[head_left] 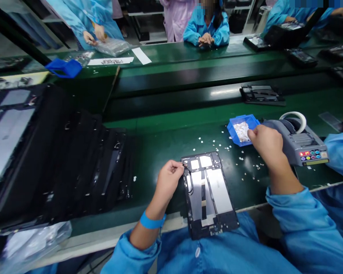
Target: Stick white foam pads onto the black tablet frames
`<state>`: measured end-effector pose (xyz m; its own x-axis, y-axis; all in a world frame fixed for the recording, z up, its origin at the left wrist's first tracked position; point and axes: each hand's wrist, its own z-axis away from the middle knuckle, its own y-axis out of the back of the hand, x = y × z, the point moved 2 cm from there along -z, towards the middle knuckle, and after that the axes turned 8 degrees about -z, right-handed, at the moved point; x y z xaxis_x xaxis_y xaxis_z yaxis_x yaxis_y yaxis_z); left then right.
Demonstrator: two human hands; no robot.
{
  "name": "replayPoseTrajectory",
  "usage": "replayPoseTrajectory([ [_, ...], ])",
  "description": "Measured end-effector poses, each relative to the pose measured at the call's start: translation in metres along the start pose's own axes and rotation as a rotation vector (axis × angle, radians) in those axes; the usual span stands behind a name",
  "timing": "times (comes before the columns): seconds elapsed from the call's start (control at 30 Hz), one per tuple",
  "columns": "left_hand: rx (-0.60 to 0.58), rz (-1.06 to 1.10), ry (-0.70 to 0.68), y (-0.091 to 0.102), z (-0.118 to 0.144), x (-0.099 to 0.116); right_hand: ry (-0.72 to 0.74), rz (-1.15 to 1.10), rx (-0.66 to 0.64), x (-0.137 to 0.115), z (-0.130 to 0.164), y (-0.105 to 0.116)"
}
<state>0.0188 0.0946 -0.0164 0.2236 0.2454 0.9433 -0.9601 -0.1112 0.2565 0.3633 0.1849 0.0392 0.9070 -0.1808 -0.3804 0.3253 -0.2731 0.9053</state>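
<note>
An opened tablet point(223, 186) lies in front of me, its inner side up and its near end over the table edge. Its frame is black, with silver and white panels inside. My left hand point(170, 176), a blue band at its wrist, pinches at the tablet's upper left corner; what the fingers hold is hidden. My right hand point(267, 142) is closed between a blue bin point(231, 131) of small white pieces and a grey tape dispenser point(305, 142). Nothing can be made out in its fingertips.
Small white scraps point(214, 141) are scattered beyond the tablet. Black tablet parts point(103, 163) stand stacked at the left, near a plastic bag point(37, 243). Another device point(261, 94) sits on the conveyor point(183, 93). Co-workers sit or stand across the line, and a sleeve point(341, 152) shows at right.
</note>
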Motion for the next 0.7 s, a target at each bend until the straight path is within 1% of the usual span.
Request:
replayPoseTrajectory([
  [0.03,0.006,0.018,0.005,0.000,-0.001,-0.001,0.027,0.037,-0.018,0.002,-0.002,0.002],
  [0.07,0.009,0.026,0.010,-0.001,-0.002,-0.001,0.095,0.023,-0.040,-0.003,0.002,0.001],
  [0.1,0.009,0.028,0.016,-0.001,-0.002,-0.001,0.193,-0.031,-0.071,-0.014,0.012,-0.003],
  [0.13,0.008,0.029,0.022,-0.002,-0.002,-0.002,0.304,-0.109,-0.116,-0.030,0.027,-0.009],
  [0.2,0.016,0.035,0.036,-0.002,-0.001,-0.002,0.511,-0.267,-0.264,-0.070,0.064,-0.026],
  [0.27,0.028,0.042,0.042,-0.002,0.001,-0.002,0.636,-0.339,-0.378,-0.106,0.098,-0.046],
  [0.3,0.030,0.043,0.043,-0.003,0.002,-0.002,0.668,-0.352,-0.408,-0.120,0.111,-0.055],
  [0.33,0.034,0.041,0.040,-0.003,0.003,-0.002,0.681,-0.353,-0.419,-0.131,0.119,-0.063],
  [0.4,0.044,0.031,0.030,-0.003,0.006,-0.001,0.667,-0.340,-0.407,-0.141,0.127,-0.073],
  [0.47,0.065,0.000,0.013,-0.004,0.010,0.000,0.646,-0.326,-0.377,-0.143,0.128,-0.077],
  [0.6,0.113,-0.123,-0.031,-0.006,0.018,0.004,0.623,-0.305,-0.323,-0.141,0.127,-0.078],
  [0.7,0.111,-0.152,-0.042,-0.007,0.020,0.006,0.607,-0.327,-0.316,-0.146,0.127,-0.081],
])
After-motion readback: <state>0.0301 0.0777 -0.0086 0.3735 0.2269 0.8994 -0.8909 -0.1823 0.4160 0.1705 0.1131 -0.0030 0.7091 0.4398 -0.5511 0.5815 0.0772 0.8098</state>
